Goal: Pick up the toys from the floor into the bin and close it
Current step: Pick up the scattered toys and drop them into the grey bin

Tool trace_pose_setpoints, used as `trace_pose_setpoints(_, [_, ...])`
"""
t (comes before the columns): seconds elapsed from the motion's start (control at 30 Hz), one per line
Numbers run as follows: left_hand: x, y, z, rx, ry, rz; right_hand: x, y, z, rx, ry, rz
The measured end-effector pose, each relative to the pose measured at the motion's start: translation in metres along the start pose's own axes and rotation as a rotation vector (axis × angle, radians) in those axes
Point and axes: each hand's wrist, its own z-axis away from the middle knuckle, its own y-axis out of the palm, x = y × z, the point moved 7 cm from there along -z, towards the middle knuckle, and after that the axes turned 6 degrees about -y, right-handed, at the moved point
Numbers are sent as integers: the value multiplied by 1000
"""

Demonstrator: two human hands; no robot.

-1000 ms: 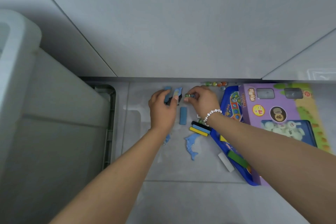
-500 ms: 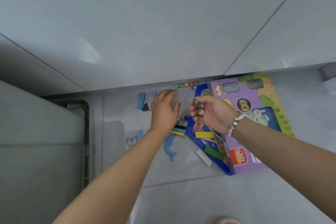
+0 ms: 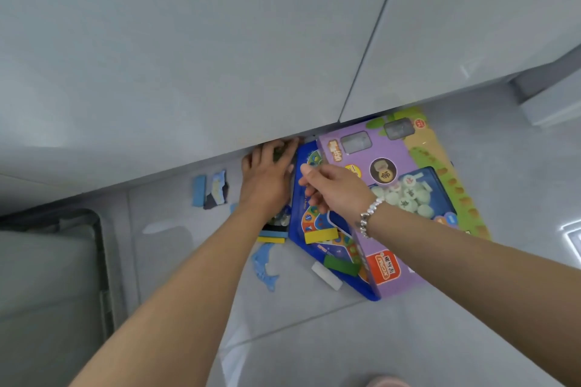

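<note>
While left hand (image 3: 267,181) reaches floor, right hand (image 3: 333,190) curled

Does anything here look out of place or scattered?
Yes. Toys lie loose on the floor: a blue dolphin, a white block, a light blue block. A yellow block sits askew on the blue board.
</note>
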Motion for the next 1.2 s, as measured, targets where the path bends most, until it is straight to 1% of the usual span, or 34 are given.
trace_pose_setpoints(0.1, [0, -1, -2, -23, 49, -45, 0, 0, 1, 4, -29, 63])
trace_pose_setpoints(0.27, [-6, -1, -4, -61, 63, -34, -3, 2, -3, 8, 30, -24])
trace_pose_setpoints(0.4, [-9, 3, -11, 12, 56, -103, -4, 1, -4, -1, 54, -60])
trace_pose_setpoints(0.57, [-11, 3, -12, 43, 34, -128, -5, 2, -3, 0, 67, -73])
trace_pose_setpoints(0.67, [-8, 0, -11, -9, 44, -58, -4, 2, -2, -5, 67, -71])
trace_pose_setpoints(0.77, [-5, -6, -7, -128, 77, 114, -3, 2, -2, -7, 70, -66])
trace_pose_setpoints(0.83, [1, -7, -6, -166, 65, 184, -3, 2, -2, -4, 72, -64])
trace_pose_setpoints(1.2, [6, -7, -5, -94, -100, 473, -3, 1, 1, 11, 92, -63])
